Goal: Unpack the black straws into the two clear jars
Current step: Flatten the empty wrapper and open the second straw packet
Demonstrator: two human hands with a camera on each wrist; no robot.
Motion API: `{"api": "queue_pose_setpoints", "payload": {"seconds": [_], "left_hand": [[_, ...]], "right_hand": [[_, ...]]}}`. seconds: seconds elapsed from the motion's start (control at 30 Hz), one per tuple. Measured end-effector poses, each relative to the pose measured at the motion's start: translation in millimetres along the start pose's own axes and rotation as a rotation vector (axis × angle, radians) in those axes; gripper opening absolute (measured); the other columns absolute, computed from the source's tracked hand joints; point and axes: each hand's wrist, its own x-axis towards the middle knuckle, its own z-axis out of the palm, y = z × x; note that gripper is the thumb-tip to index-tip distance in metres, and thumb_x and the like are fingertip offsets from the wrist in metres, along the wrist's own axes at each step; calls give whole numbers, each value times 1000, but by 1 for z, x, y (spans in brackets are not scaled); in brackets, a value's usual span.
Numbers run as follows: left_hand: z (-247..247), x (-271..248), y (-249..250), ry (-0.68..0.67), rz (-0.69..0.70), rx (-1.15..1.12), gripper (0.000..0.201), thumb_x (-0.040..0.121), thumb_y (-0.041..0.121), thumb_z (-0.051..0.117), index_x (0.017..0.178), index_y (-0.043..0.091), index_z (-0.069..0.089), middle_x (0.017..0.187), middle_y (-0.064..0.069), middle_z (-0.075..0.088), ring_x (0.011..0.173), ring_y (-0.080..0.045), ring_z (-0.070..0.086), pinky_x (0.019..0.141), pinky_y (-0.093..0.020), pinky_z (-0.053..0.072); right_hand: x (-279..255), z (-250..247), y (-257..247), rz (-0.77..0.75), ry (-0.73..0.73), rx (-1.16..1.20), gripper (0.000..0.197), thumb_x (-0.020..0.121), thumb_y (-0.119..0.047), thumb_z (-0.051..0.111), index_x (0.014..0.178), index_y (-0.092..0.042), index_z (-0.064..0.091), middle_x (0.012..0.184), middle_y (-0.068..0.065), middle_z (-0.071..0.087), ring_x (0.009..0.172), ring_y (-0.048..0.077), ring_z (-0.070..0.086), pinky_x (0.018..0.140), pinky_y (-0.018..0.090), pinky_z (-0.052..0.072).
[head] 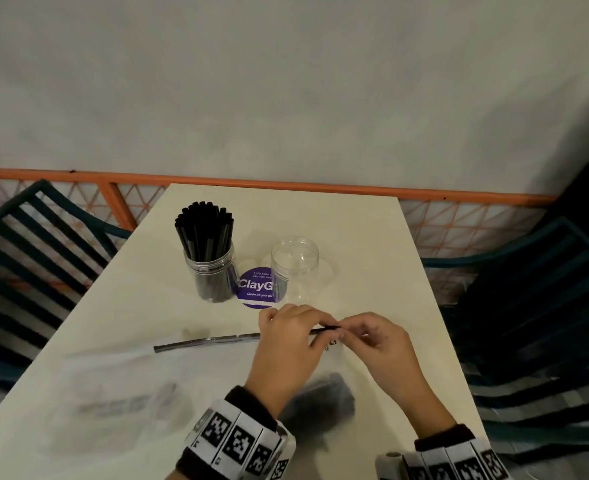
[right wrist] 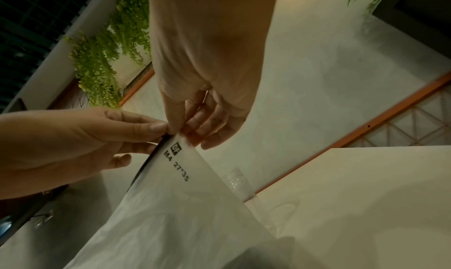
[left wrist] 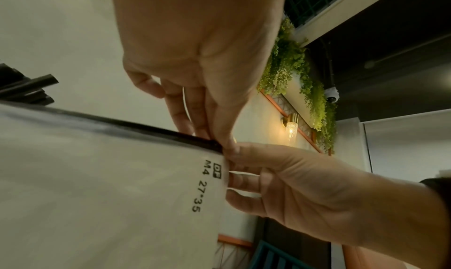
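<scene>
in the head view the left hand [head: 287, 337] and the right hand [head: 377, 336] meet just in front of the empty clear jar [head: 295, 268], each pinching one end of the black zip strip [head: 210, 341] of a clear plastic bag [head: 119, 393]; judging by the opposed pinches, this is to pull the seal apart. beside the empty jar, to its left, the second jar [head: 213, 275] already stands packed with black straws [head: 204, 230], so the bagged lot seems meant for the empty 1. a dark blurred mass [head: 320, 398] shows through the bag, on the near side of the empty jar, probably more straws, though too smeared to tell. in the left wrist view the left fingers [left wrist: 202, 122] and the right fingers [left wrist: 240, 178] clamp the bag corner by the printed "m4 27*35"; straw tips poke in at the frame's left edge, cut off. in the right wrist view the same 2 pinches hold the corner, the bag draping down and hiding most of the empty jar, of which only the threaded neck shows faintly. whether the seal has started to part cannot be made out.
</scene>
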Motion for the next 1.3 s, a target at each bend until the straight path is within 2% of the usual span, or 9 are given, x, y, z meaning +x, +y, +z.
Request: {"api": "queue_pose_setpoints", "payload": {"seconds": [0.27,0.47,0.73,0.8,0.9,1.07,1.13,1.23,1.3], "left_hand": [[-4,1,-7,-79,-13,100,19,90,36,49,99,25,62,103,10,65,101,-10,52,90,-29,22],[-33,-5,-41,1,-90,145,6,85,29,60,86,25,64,92,10,68,94,-13,58,77,-27,15],[-75,-7,-78,85,-221,102,7,85,11,60,86,18,60,80,8,58,68,-14,54,60,-21,37],[-72,-7,-75,83,-256,-28,11,87,8,56,86,19,55,80,9,57,71,-15,57,57,-14,39],[-62,-6,-66,47,-254,-137,7,85,18,61,82,19,54,82,8,56,72,-14,57,56,-10,42],[-42,-6,-64,26,-267,-2,12,82,25,65,83,14,69,84,2,49,75,-10,48,68,-12,37],[-40,-8,-67,32,-304,41,14,81,14,66,94,11,72,93,-1,47,75,-8,46,79,-15,40],[-42,-11,-69,71,-358,-25,30,79,3,63,106,16,68,96,-2,47,75,-1,48,75,-1,34],[-42,-10,-69,87,-393,-172,31,80,2,62,103,22,69,91,2,53,81,-7,56,77,-8,41]], "right_hand": [[-6,-2,-1,-65,53,-67,18,81,-7,67,79,-25,67,80,-4,68,81,4,64,74,9,49],[-1,-42,10,92,249,79,13,87,-12,60,81,-23,63,87,2,66,84,21,62,77,32,51],[3,-67,11,98,322,148,15,91,-12,54,80,-21,61,57,-2,52,51,6,43,52,19,41],[2,-60,4,81,249,240,8,88,-24,56,82,-22,60,58,1,57,53,10,49,51,22,44],[2,-49,-2,61,149,287,36,69,-53,67,83,-21,62,67,5,64,59,15,57,56,22,52],[2,-30,1,113,137,141,18,77,-3,70,85,-15,58,76,7,61,63,17,57,60,16,50],[2,-30,8,150,177,57,25,78,2,68,87,-18,56,88,5,61,70,18,60,60,11,48],[4,-33,13,202,291,-178,20,77,-3,70,84,-19,60,97,7,59,76,14,63,62,8,44],[6,-32,14,223,299,-274,13,79,-6,69,85,-17,66,97,8,61,78,17,62,70,15,45]]}}
